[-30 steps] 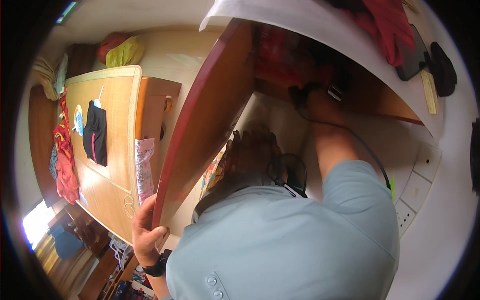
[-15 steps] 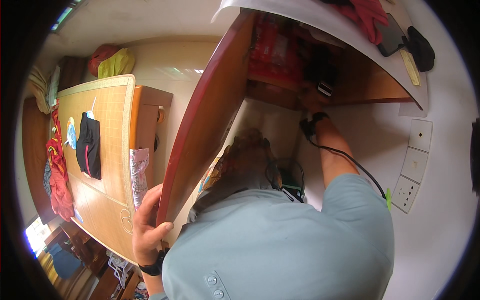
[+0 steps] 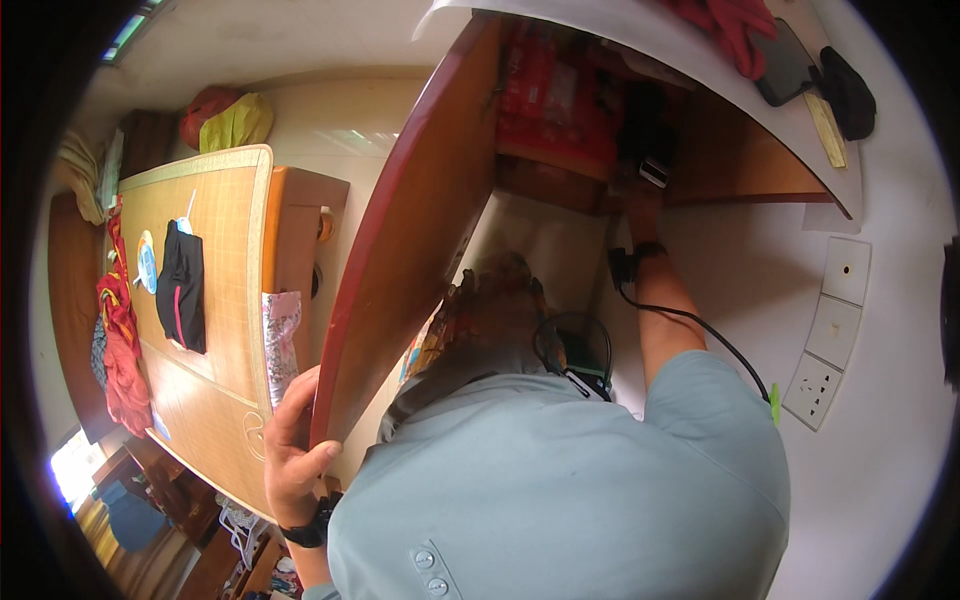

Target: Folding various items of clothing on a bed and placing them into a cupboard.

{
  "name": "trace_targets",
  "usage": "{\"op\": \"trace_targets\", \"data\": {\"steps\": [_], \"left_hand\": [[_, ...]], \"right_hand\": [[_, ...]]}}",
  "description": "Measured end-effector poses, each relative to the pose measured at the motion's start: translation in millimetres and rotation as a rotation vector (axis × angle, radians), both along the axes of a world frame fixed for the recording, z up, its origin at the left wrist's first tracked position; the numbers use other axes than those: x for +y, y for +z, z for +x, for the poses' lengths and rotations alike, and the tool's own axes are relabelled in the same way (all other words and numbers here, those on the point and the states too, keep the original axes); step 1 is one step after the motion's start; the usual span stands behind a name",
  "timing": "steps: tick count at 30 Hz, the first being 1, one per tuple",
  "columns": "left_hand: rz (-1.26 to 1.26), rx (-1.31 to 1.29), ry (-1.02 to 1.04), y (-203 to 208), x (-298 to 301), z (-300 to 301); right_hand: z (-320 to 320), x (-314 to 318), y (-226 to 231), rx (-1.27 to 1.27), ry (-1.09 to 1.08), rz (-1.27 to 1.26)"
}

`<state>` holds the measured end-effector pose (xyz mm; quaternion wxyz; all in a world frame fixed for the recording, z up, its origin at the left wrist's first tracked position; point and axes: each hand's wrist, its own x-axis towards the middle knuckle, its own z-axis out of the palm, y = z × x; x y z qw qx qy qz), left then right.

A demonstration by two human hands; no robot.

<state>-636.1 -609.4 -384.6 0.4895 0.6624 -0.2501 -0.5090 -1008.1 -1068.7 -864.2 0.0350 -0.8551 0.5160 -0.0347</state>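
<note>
Your left hand (image 3: 292,455) clamps the edge of the red-brown cabinet door (image 3: 400,250), fingers wrapped, keeping it swung wide so your right hand (image 3: 640,195) can reach the red packets (image 3: 555,95) inside; its grip is hidden

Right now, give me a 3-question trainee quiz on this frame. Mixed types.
1. True or false: the left hand grips the edge of the cabinet door.
2. Where does the right hand reach? A) onto the bed B) inside the cabinet C) to the wall sockets
3. Fill in: a black ___ runs along the right forearm from the wrist.

Key: 1 true. 2 B: it reaches into the cabinet, beside the red packs; whether it holds anything cannot be told. 3 cable.
</note>
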Motion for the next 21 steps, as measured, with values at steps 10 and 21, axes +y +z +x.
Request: {"op": "trace_targets", "data": {"steps": [10, 21], "left_hand": [[0.005, -0.013, 0.020, 1.1, -0.5, 1.2], [0.007, 0.016, -0.015, 2.3, -6.4, 1.8]], "right_hand": [[-1.1, 5.2, -1.4, -0.324, -0.643, 0.453], [72.6, -17.8, 112.8, -0.631, -0.206, 0.762]]}}
